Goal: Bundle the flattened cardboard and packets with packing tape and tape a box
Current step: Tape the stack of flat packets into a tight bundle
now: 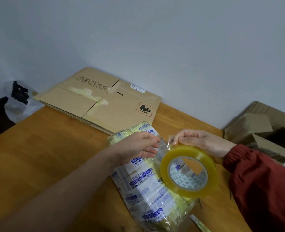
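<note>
Head view: the right hand (203, 141) grips the tape roll (188, 152) by its upper rim, with the core opening facing the camera. The left hand (138, 148) pinches the tape end (163, 144). Below them, the packets (148, 190) lie on the table (46, 156), long axis near-to-far.

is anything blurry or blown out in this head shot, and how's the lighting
Head view: light is flat and soft, with no hard shadows; the tape roll and flattened cardboard are sharp; the left forearm smears and stretches toward the lower corner; mild glare on the wrapped packets.
</note>
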